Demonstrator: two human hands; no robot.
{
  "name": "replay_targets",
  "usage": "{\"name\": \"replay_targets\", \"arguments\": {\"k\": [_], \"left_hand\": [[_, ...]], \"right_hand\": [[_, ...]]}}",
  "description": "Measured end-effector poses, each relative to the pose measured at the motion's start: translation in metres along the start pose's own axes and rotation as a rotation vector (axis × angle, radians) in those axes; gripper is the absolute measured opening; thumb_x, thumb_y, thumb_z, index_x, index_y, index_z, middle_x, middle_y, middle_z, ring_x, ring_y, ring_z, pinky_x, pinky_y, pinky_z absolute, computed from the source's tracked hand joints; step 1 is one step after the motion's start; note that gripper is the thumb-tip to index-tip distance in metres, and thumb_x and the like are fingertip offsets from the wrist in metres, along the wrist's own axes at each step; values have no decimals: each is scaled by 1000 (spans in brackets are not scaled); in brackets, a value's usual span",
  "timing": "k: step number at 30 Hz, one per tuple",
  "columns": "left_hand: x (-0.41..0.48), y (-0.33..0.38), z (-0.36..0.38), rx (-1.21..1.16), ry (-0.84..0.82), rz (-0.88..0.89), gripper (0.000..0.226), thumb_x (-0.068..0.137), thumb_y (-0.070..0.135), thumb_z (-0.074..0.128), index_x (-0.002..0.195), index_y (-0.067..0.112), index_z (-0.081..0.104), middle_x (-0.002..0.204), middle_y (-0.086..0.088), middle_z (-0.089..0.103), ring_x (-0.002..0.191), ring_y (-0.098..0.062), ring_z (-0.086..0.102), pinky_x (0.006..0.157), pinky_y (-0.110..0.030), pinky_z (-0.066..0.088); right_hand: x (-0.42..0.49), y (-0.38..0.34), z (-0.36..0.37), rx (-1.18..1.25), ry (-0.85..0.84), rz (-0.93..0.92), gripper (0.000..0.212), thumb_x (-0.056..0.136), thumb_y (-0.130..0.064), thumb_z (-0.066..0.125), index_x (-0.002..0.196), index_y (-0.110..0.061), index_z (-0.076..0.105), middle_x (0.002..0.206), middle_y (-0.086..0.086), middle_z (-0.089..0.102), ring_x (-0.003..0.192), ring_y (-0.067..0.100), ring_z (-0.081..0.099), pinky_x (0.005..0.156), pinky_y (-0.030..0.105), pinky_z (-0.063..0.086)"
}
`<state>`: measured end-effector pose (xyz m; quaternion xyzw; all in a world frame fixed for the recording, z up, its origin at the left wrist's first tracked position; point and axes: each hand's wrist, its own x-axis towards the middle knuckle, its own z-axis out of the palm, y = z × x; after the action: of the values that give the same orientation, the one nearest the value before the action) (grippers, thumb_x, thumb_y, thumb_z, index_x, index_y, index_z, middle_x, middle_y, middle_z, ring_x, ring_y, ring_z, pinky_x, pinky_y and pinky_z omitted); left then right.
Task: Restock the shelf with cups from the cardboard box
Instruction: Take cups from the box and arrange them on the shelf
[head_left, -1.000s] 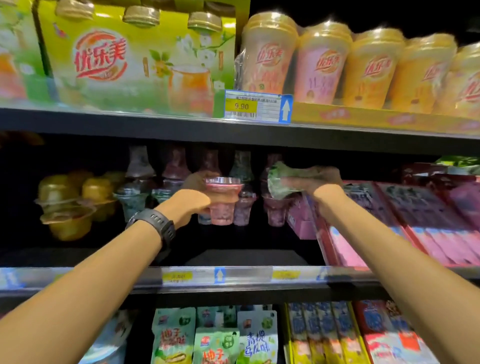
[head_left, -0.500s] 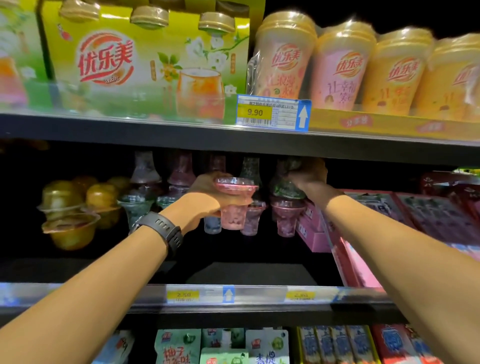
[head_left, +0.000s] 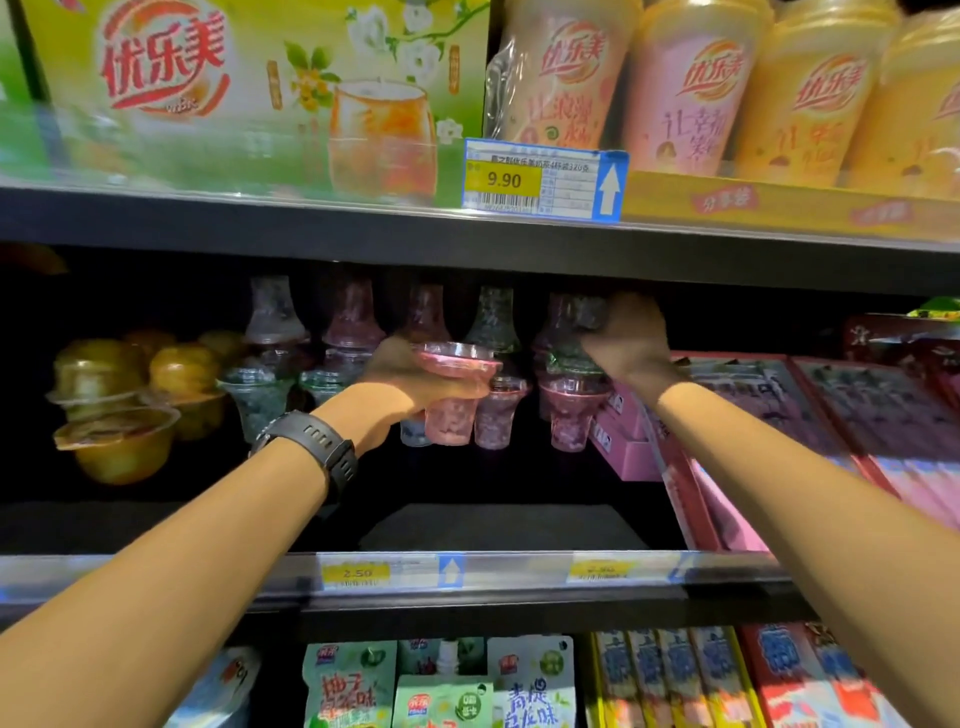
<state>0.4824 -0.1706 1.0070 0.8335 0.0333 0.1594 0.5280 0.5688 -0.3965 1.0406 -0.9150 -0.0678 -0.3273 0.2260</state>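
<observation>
Head view: left hand (head_left: 410, 382) fingers (head_left: 447, 396) are curling round a pink cup (head_left: 449, 428), holding it upright, rim up, long axis vertical, just in front of the cup row (head_left: 275, 332) on the middle shelf (head_left: 519, 525). Right hand (head_left: 631, 345) fingers are gripping a green cup (head_left: 569, 358), inverted with its narrow base up, sitting on a stacked pink cup (head_left: 571, 410) at the row's right end. One price tag (head_left: 543, 179) is reading 9.90 above, a lower tag (head_left: 356, 573) 2.50; the box (head_left: 249, 88) overhead is showing 优乐美.
</observation>
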Motion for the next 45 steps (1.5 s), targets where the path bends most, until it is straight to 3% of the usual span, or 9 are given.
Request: {"name": "replay_targets", "arguments": {"k": [6,9,13,18,23,30,34,39,45], "left_hand": [[0,7,-1,-48,45,25,63,51,40,95,98,8,69,99,1,69,84,-10,64,63,-6,46],[-2,15,-1,56,51,67,64,51,50,91,95,20,57,102,4,64,95,-14,61,83,-20,46],[0,19,1,207,95,116,99,53,67,82,136,20,53,119,1,67,100,-21,68,89,-35,57],[7,25,2,376,215,162,79,57,75,76,118,25,69,111,-2,73,100,-25,69,91,-37,55],[20,30,4,395,255,181,69,53,66,83,108,27,71,105,5,71,97,-19,67,82,-28,54],[93,7,17,143,232,122,79,23,65,87,89,24,72,100,0,74,95,-19,70,84,-40,59],[65,32,34,231,192,128,50,43,54,77,83,25,67,94,5,71,94,-17,67,86,-30,56],[71,36,50,334,180,216,50,71,42,77,115,21,66,123,-2,64,113,-22,59,80,-21,42],[83,27,56,375,191,256,48,80,37,78,121,15,65,121,-6,68,110,-25,64,73,-22,45]], "right_hand": [[-49,17,-9,32,205,-234,67,77,-10,67,139,-5,42,142,18,40,129,38,37,104,42,39],[-66,10,-11,-31,137,-324,61,78,-7,64,137,-6,47,142,17,38,132,35,35,105,39,36],[-74,6,-10,-95,46,-368,56,81,-10,64,136,-10,50,138,13,42,130,31,39,99,38,39],[-72,2,-2,-152,-27,-352,57,81,-25,69,133,-12,51,135,11,43,127,30,40,99,44,44],[-74,5,1,-256,-95,-285,69,82,-45,68,137,-11,43,145,9,32,133,28,32,103,42,38],[-66,0,15,13,13,-110,69,78,-27,75,130,2,41,144,21,26,131,40,34,106,40,34],[-48,-8,24,259,76,5,79,77,-19,74,137,9,32,140,27,34,131,42,33,108,41,30],[-24,-10,25,376,75,117,94,81,-14,69,148,9,8,154,24,20,142,36,20,114,29,15],[1,-16,12,435,9,262,93,85,-8,64,151,1,0,157,19,12,145,34,18,116,30,18]]}}
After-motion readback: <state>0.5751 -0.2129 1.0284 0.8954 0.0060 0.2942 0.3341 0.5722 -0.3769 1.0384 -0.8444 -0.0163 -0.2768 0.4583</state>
